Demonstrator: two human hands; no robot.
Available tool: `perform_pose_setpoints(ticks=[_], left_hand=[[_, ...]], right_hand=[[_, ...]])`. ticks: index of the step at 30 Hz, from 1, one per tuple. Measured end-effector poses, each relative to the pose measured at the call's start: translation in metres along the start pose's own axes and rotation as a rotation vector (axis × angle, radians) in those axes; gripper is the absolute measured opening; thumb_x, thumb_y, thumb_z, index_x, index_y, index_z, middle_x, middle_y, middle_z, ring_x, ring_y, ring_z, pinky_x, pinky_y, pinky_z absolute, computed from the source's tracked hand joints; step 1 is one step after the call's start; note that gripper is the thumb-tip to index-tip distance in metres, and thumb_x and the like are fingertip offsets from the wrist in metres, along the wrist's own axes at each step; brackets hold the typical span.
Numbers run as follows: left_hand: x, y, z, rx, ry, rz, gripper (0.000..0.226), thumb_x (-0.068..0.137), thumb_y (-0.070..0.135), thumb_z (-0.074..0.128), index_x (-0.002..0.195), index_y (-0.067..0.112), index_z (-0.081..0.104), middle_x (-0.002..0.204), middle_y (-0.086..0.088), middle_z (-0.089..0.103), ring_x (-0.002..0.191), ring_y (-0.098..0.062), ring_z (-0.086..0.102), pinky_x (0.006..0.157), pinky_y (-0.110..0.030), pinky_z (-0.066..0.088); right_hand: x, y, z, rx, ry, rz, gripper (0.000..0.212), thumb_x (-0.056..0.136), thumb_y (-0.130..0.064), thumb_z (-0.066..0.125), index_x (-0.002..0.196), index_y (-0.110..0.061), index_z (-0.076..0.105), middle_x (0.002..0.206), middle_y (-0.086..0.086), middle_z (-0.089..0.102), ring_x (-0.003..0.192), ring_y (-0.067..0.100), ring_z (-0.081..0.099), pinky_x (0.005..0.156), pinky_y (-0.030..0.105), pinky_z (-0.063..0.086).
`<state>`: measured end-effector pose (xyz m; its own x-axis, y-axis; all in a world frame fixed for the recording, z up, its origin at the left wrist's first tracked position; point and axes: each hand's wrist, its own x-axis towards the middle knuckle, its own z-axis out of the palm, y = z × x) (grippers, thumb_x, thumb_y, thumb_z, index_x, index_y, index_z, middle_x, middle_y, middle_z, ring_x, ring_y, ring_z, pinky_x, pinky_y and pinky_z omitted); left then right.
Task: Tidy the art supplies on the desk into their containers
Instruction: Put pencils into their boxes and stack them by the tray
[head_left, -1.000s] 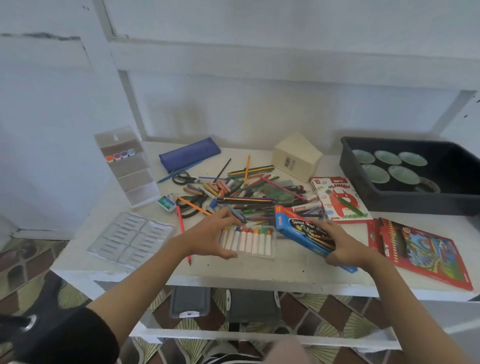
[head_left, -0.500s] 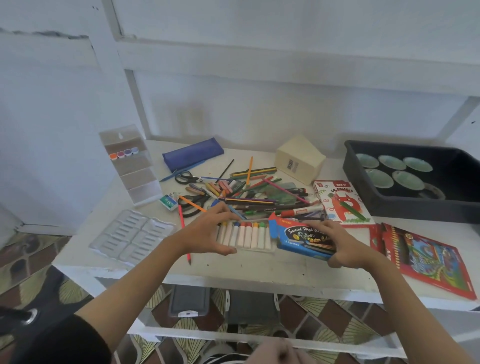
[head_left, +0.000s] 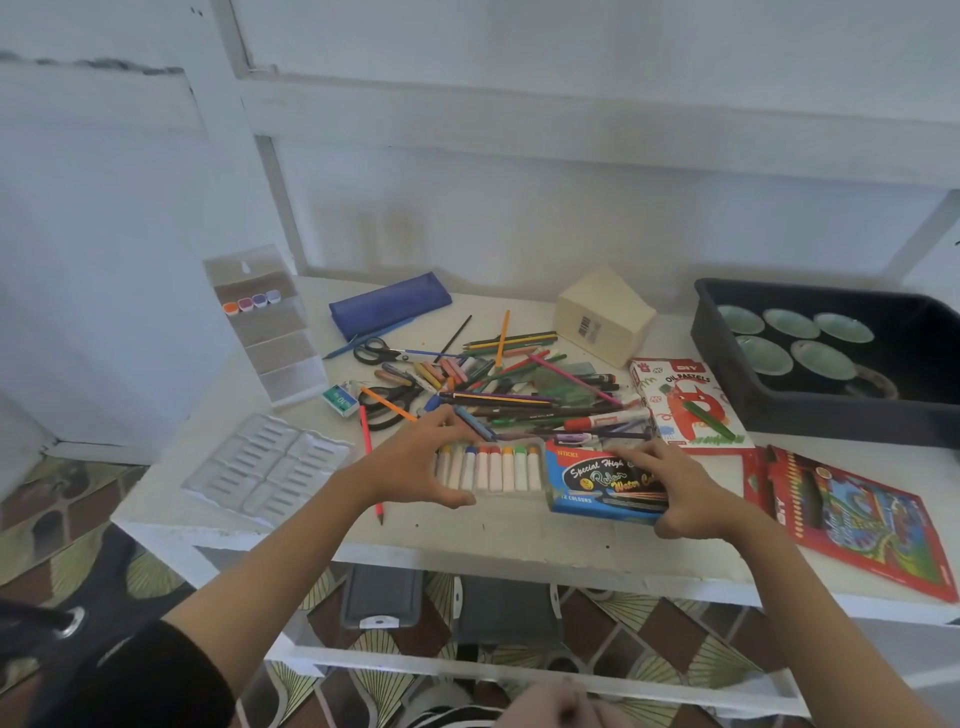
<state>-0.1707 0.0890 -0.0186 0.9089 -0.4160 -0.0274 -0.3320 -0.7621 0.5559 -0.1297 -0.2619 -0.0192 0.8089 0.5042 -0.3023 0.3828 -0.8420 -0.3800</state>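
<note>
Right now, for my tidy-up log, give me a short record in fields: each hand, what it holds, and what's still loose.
left hand: holds paint-tube tray
right hand: holds blue watercolour box
tray and box: tray's right end at box's left end; whether inside, unclear
loose pile: pencils, pens, scissors, unsorted behind the hands

The desk (head_left: 519, 538) is white-painted, matt and scuffed. Near left, the moulded tray (head_left: 270, 470) is clear glossy plastic, like the tube tray (head_left: 511, 493). The far pencil case (head_left: 389, 304) looks like blue cloth. The water colour box (head_left: 597, 491) is glossy printed card. Far right, the black tub (head_left: 831, 415) is matt plastic.
</note>
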Motion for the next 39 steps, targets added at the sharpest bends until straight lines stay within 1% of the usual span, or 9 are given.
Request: perform_pose_setpoints(ticks=[8,18,21,24,27,30,33,35,39], left_hand=[[0.0,0.005,0.006,0.014,0.021,0.001,0.07,0.069,0.048,0.079,0.13,0.028,0.051,0.117,0.015,0.033,0.113,-0.003,0.032,0.101,-0.028,0.037],[0.01,0.013,0.014,0.087,-0.054,0.023,0.071,0.069,0.048,0.079,0.129,0.021,0.052,0.117,0.011,0.038,0.111,-0.006,0.035,0.098,-0.027,0.038],[0.017,0.017,0.022,0.062,-0.067,0.028,0.074,0.068,0.047,0.08,0.129,0.017,0.052,0.122,0.003,0.043,0.112,-0.011,0.039,0.093,-0.028,0.042],[0.024,0.02,0.031,0.091,-0.088,0.029,0.071,0.068,0.043,0.082,0.125,0.012,0.053,0.12,-0.001,0.045,0.106,-0.01,0.04,0.09,-0.029,0.044],[0.024,0.017,0.047,0.1,-0.096,0.004,0.077,0.068,0.046,0.08,0.13,0.013,0.049,0.12,-0.002,0.044,0.107,-0.013,0.042,0.093,-0.033,0.042],[0.016,0.013,0.062,0.206,-0.081,0.01,0.085,0.071,0.056,0.073,0.139,0.018,0.041,0.132,0.0,0.041,0.121,-0.013,0.036,0.105,-0.031,0.029],[0.005,0.002,0.065,0.26,-0.012,-0.077,0.091,0.069,0.065,0.068,0.144,0.026,0.033,0.14,0.002,0.034,0.131,-0.014,0.028,0.109,-0.036,0.019],[-0.003,-0.009,0.061,0.283,-0.015,-0.139,0.093,0.067,0.07,0.066,0.144,0.029,0.032,0.139,0.002,0.033,0.13,-0.015,0.028,0.108,-0.039,0.022],[-0.01,-0.02,0.053,0.293,-0.001,-0.213,0.095,0.065,0.071,0.067,0.143,0.029,0.033,0.137,0.0,0.031,0.124,-0.017,0.029,0.104,-0.035,0.032]], right_hand=[[-0.001,0.0,0.007,0.074,-0.022,0.038,0.101,0.052,-0.028,0.063,0.142,-0.042,0.019,0.117,-0.01,0.027,0.112,0.01,0.034,0.094,0.033,0.047],[0.007,-0.009,0.009,-0.09,-0.024,0.026,0.101,0.052,-0.033,0.06,0.144,-0.04,0.017,0.125,-0.006,0.031,0.111,0.006,0.026,0.103,0.036,0.035],[0.013,-0.02,0.015,-0.108,-0.056,0.003,0.102,0.054,-0.035,0.064,0.144,-0.04,0.016,0.127,-0.005,0.031,0.115,0.011,0.028,0.104,0.039,0.031],[0.017,-0.028,0.025,-0.127,-0.069,-0.006,0.1,0.063,-0.028,0.071,0.145,-0.038,0.014,0.128,-0.003,0.03,0.118,0.015,0.028,0.105,0.041,0.029],[0.017,-0.025,0.03,-0.153,-0.075,0.027,0.098,0.066,-0.027,0.071,0.145,-0.036,0.014,0.131,-0.001,0.029,0.121,0.017,0.027,0.105,0.04,0.028],[0.014,-0.019,0.036,-0.186,-0.097,0.05,0.098,0.067,-0.028,0.071,0.145,-0.038,0.012,0.133,-0.001,0.028,0.123,0.016,0.025,0.105,0.039,0.027],[0.013,-0.011,0.04,-0.202,-0.101,0.044,0.102,0.066,-0.031,0.073,0.146,-0.041,0.008,0.136,-0.002,0.025,0.124,0.016,0.024,0.107,0.038,0.027],[0.014,-0.008,0.038,-0.226,-0.129,0.022,0.106,0.067,-0.032,0.074,0.147,-0.04,0.005,0.139,-0.004,0.021,0.126,0.016,0.022,0.108,0.038,0.027],[0.018,-0.007,0.034,-0.193,-0.172,-0.002,0.109,0.066,-0.034,0.079,0.147,-0.04,0.006,0.144,-0.006,0.018,0.128,0.015,0.02,0.108,0.04,0.032]])
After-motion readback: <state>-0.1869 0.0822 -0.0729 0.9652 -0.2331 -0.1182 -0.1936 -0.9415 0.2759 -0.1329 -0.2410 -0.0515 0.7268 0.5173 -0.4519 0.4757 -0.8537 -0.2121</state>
